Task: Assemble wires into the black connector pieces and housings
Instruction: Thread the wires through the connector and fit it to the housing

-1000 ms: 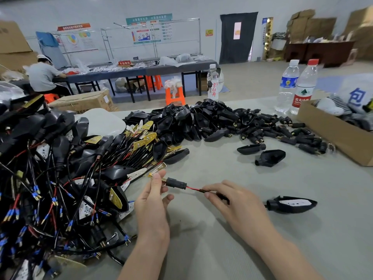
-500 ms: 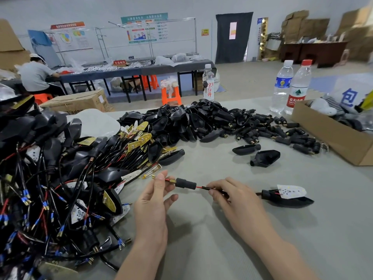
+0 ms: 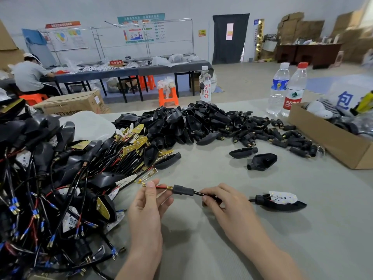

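**Two hands, one wire, one connector piece**

Heaped along the left edge of the surface (image 3: 201,249): one tangle of wired assemblies (image 3: 50,188), too many to count. Near the front edge, left hand (image 3: 147,211), thumb and curled fingers pinching the red-and-black wire (image 3: 161,187) close to its brass tip. Threaded on that wire between the two hands, lifted clear of the surface: one black connector piece (image 3: 182,190). Behind it, toward the far edge, one wide pile of loose housings and connector pieces (image 3: 201,126), past counting. Right hand (image 3: 228,205) just beside the connector piece, fingertips pinching the wire's black-sheathed stretch. Beyond that hand, off the pile's near right side, two single housings (image 3: 262,161) lying close together. Further right, at the wire's end and resting on the surface: one black housing (image 3: 280,202) with a white dotted board inside. Along the far edge, three water bottles (image 3: 279,87): one behind the pile, two side by side toward the far right corner. At the right edge, one open cardboard box (image 3: 331,142).
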`<state>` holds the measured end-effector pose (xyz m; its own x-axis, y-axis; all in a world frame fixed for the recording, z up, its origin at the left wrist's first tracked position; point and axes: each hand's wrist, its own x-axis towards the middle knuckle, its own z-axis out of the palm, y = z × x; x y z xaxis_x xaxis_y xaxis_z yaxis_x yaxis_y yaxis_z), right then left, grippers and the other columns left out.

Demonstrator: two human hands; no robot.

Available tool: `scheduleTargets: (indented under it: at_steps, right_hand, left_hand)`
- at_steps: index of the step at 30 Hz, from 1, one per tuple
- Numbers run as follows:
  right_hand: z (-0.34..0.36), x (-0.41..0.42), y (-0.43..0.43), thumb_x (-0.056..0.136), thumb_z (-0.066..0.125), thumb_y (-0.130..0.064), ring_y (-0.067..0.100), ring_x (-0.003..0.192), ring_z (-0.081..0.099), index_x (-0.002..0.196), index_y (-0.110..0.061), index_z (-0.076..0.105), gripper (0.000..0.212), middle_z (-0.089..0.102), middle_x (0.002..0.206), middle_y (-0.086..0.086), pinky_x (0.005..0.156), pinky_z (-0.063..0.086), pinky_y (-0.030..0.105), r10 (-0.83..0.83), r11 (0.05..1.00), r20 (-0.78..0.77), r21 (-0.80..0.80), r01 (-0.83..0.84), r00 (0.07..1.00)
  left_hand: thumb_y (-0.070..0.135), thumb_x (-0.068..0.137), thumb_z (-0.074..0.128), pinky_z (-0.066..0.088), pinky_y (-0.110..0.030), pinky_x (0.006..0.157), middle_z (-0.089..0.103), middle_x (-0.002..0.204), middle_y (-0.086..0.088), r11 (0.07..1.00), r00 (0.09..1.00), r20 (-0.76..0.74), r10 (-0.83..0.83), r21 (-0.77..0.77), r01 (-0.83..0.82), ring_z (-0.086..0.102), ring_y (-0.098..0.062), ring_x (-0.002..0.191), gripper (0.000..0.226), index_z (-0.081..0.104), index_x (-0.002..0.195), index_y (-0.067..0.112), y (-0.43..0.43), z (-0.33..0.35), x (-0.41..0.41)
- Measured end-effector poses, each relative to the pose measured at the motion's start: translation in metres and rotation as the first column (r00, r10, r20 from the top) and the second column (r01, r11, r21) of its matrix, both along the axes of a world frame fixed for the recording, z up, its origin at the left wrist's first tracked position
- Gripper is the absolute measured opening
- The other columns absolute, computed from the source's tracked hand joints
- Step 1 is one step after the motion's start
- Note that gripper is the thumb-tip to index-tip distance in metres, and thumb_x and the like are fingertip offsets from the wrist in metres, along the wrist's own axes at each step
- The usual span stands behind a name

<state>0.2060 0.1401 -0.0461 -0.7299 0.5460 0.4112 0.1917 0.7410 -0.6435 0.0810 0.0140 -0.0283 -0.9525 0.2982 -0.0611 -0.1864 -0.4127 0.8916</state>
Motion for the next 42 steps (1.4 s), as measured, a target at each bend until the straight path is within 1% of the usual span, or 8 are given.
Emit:
scheduleTargets:
  at_steps: [4, 11, 20, 24, 29, 36, 39, 42]
  right_hand:
    - [-0.001, -0.001, -0.004, 0.097, 0.061, -0.033, 0.003, 0.090, 0.054, 0.104, -0.036, 0.070, 0.011, 0.059, 0.088, -0.020, 0.081, 0.041, 0.017, 0.030, 0.999, 0.007, 0.020, -0.030, 1.000]
    - [-0.004, -0.003, -0.005, 0.096, 0.062, -0.031, 0.007, 0.085, 0.057, 0.103, -0.035, 0.071, 0.011, 0.060, 0.087, -0.017, 0.076, 0.044, 0.020, 0.040, 0.998, -0.027, -0.044, -0.041, 0.999]
    - [-0.005, -0.003, -0.004, 0.096, 0.064, -0.033, 0.010, 0.085, 0.061, 0.103, -0.041, 0.066, 0.012, 0.061, 0.092, -0.019, 0.074, 0.049, 0.028, 0.117, 0.989, -0.055, -0.088, -0.122, 0.992]
    - [-0.005, -0.002, -0.002, 0.096, 0.060, -0.037, 0.009, 0.084, 0.061, 0.103, -0.039, 0.068, 0.010, 0.061, 0.092, -0.017, 0.073, 0.048, 0.026, 0.101, 0.992, -0.058, -0.074, -0.105, 0.993]
    - [-0.005, -0.001, -0.001, 0.097, 0.062, -0.034, 0.010, 0.083, 0.061, 0.101, -0.036, 0.071, 0.011, 0.063, 0.089, -0.015, 0.071, 0.045, 0.020, 0.073, 0.992, -0.079, -0.099, -0.080, 0.994]
    - [-0.004, -0.002, 0.000, 0.095, 0.066, -0.030, 0.006, 0.086, 0.061, 0.100, -0.039, 0.071, 0.011, 0.065, 0.090, -0.018, 0.071, 0.042, 0.014, 0.085, 0.984, -0.088, -0.147, -0.098, 0.992]
    - [-0.002, -0.003, -0.002, 0.091, 0.070, -0.029, 0.001, 0.090, 0.063, 0.111, -0.054, 0.059, 0.034, 0.066, 0.093, -0.022, 0.076, 0.042, 0.009, 0.088, 0.962, -0.105, -0.248, -0.112, 0.991]
    - [-0.001, -0.001, -0.001, 0.088, 0.065, -0.051, -0.006, 0.099, 0.056, 0.118, -0.059, 0.049, 0.035, 0.060, 0.100, -0.031, 0.085, 0.037, 0.007, 0.081, 0.983, -0.020, -0.163, -0.083, 0.997]
  left_hand:
    - [0.027, 0.099, 0.058, 0.059, -0.022, 0.066, 0.070, 0.084, -0.003, 0.999, 1.000, 0.018, 0.006, 0.033, -0.006, 0.072, -0.014, 0.076, 0.022, 0.072, 0.103, 0.011, -0.002, -0.001, -0.003]
    - [0.027, 0.087, 0.063, 0.059, -0.024, 0.070, 0.073, 0.084, -0.001, 0.982, 0.985, -0.008, -0.174, 0.070, 0.174, 0.072, -0.012, 0.081, 0.027, 0.070, 0.106, 0.009, 0.001, -0.001, 0.003]
    - [0.026, 0.091, 0.061, 0.059, -0.023, 0.066, 0.072, 0.081, 0.001, 0.993, 0.995, -0.030, -0.095, 0.068, 0.097, 0.072, -0.009, 0.080, 0.024, 0.072, 0.105, 0.011, 0.000, -0.001, 0.003]
    - [0.028, 0.085, 0.063, 0.060, -0.025, 0.068, 0.073, 0.084, -0.001, 0.983, 0.989, 0.009, -0.151, 0.108, 0.149, 0.073, -0.012, 0.083, 0.028, 0.073, 0.104, 0.010, 0.001, 0.000, 0.003]
    - [0.025, 0.085, 0.064, 0.060, -0.026, 0.074, 0.075, 0.088, -0.006, 0.969, 0.975, 0.065, -0.212, 0.147, 0.201, 0.075, -0.018, 0.088, 0.020, 0.081, 0.085, 0.014, 0.004, 0.001, 0.003]
    - [0.026, 0.083, 0.065, 0.060, -0.026, 0.074, 0.076, 0.095, -0.012, 0.958, 0.959, 0.099, -0.265, 0.141, 0.250, 0.075, -0.021, 0.094, 0.022, 0.081, 0.085, 0.012, 0.003, 0.002, 0.003]
    - [0.026, 0.082, 0.066, 0.060, -0.026, 0.071, 0.076, 0.093, -0.012, 0.948, 0.946, 0.108, -0.307, 0.129, 0.292, 0.075, -0.021, 0.090, 0.023, 0.080, 0.085, 0.008, 0.004, 0.002, 0.007]
    - [0.025, 0.084, 0.065, 0.060, -0.026, 0.071, 0.075, 0.092, -0.011, 0.961, 0.960, 0.099, -0.260, 0.122, 0.248, 0.075, -0.021, 0.089, 0.022, 0.076, 0.091, 0.008, 0.004, 0.001, 0.007]
